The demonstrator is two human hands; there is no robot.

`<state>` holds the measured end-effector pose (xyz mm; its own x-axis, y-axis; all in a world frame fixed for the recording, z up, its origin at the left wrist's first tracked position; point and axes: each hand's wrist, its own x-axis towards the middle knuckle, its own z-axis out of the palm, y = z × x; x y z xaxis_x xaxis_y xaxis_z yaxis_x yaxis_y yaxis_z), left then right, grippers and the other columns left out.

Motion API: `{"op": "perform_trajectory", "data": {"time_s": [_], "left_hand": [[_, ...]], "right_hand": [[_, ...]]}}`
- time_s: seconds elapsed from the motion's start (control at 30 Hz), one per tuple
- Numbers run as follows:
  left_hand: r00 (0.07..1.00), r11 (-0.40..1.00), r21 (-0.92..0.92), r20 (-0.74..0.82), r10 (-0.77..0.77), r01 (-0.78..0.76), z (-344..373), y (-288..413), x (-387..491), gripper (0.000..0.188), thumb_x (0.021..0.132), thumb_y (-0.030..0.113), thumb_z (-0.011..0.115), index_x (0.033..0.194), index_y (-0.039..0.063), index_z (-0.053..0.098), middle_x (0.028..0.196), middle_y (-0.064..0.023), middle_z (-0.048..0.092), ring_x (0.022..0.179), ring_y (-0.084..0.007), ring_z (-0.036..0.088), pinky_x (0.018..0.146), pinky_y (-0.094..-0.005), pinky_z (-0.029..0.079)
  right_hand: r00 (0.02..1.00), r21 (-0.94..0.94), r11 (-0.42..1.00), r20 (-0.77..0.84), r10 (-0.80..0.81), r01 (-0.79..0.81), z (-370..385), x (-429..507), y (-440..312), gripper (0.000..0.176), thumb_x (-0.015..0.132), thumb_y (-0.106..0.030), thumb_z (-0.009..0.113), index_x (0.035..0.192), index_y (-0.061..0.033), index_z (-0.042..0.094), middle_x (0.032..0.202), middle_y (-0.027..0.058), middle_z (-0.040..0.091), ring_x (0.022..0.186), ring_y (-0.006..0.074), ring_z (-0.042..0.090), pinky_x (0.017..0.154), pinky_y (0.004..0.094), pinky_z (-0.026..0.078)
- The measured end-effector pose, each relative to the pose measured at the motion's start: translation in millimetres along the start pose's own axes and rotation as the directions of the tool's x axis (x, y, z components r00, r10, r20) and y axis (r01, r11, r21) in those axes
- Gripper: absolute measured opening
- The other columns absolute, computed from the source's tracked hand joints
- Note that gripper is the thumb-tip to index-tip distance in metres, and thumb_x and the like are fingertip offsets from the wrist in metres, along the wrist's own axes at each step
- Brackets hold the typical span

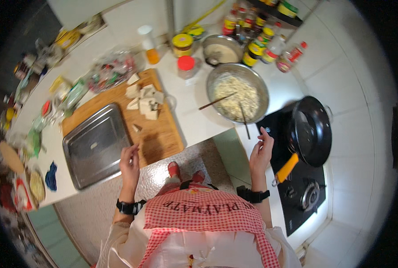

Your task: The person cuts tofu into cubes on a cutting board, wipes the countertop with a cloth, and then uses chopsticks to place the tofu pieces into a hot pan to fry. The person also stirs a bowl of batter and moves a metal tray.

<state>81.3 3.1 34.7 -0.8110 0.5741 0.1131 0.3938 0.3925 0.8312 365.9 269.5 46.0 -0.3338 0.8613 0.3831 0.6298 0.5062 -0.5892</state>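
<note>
My left hand [130, 164] hovers by the right edge of a metal tray [97, 147], holding nothing, fingers loosely curled. The tray rests partly on a wooden cutting board [170, 134]. Pale white cut pieces, perhaps tofu, [147, 104] lie in a heap at the board's far end. My right hand [262, 150] is empty, fingers apart, between the counter edge and the stove. Beyond it stands a steel bowl [265, 97] of pale shredded mixture [235, 95], with two chopsticks [245, 124] resting apart in it.
A black wok [311, 134] with an orange handle [286, 167] sits on the black gas stove [292, 197] at right. Behind the bowl are a smaller metal bowl [222, 50], sauce bottles [291, 57] and a red-lidded jar [186, 67]. Plastic bags [110, 72] and packages crowd the left counter.
</note>
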Motion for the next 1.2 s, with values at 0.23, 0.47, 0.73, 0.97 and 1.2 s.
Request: {"op": "perform_trajectory", "data": {"time_s": [0.23,0.47,0.73,0.97,1.2], "left_hand": [[0.989,0.993,-0.074,0.102,0.103,-0.096,-6.2,14.0,16.3,0.022,0.089,-0.005,0.047,0.105,0.001,0.062,0.088,-0.0121,0.057,0.084,-0.0214,0.059,0.076,-0.0282,0.046],[0.974,0.981,-0.064,0.12,0.19,-0.183,-18.9,7.8,31.0,0.022,0.088,-0.005,0.047,0.104,0.001,0.062,0.087,-0.0112,0.057,0.084,-0.0214,0.057,0.077,-0.0284,0.044],[0.982,0.983,-0.109,0.106,0.157,-0.146,-27.6,-12.5,33.9,0.023,0.087,-0.005,0.048,0.102,0.001,0.064,0.085,-0.0102,0.058,0.08,-0.0209,0.058,0.074,-0.0281,0.045],[0.968,0.976,-0.086,0.133,0.212,-0.201,-36.0,-16.9,30.9,0.023,0.088,-0.005,0.048,0.103,0.001,0.064,0.087,-0.0101,0.061,0.081,-0.0199,0.059,0.074,-0.0281,0.046],[0.981,0.984,-0.114,0.121,0.151,-0.137,-44.2,-24.5,36.1,0.023,0.089,-0.002,0.049,0.106,0.001,0.063,0.087,-0.01,0.06,0.082,-0.019,0.06,0.073,-0.0268,0.047]], "right_hand": [[0.974,0.277,0.958,0.225,0.015,-0.079,51.1,15.4,18.1,0.044,0.084,-0.009,0.064,0.127,-0.0094,0.051,0.083,0.0077,0.052,0.064,0.0191,0.052,0.061,0.031,0.045],[0.995,0.158,0.983,-0.05,-0.085,0.092,47.3,79.2,-9.4,0.02,0.089,-0.021,0.06,0.087,-0.0032,0.069,0.082,0.012,0.051,0.068,0.0266,0.057,0.06,0.0343,0.046],[0.843,-0.021,0.889,0.329,-0.426,0.458,56.6,82.1,-53.1,0.03,0.084,-0.017,0.063,0.114,-0.0145,0.061,0.085,0.0078,0.055,0.075,0.0279,0.058,0.064,0.0381,0.048],[0.758,-0.066,0.823,0.437,-0.485,0.564,126.0,96.6,-64.6,0.011,0.079,-0.021,0.065,0.085,-0.0126,0.065,0.084,0.009,0.057,0.071,0.0288,0.061,0.059,0.0387,0.05],[0.969,-0.171,0.97,0.204,-0.139,0.175,76.0,157.7,-35.5,0.026,0.09,-0.031,0.056,0.084,-0.0073,0.066,0.076,0.0166,0.064,0.064,0.0345,0.061,0.059,0.0423,0.048]]}}
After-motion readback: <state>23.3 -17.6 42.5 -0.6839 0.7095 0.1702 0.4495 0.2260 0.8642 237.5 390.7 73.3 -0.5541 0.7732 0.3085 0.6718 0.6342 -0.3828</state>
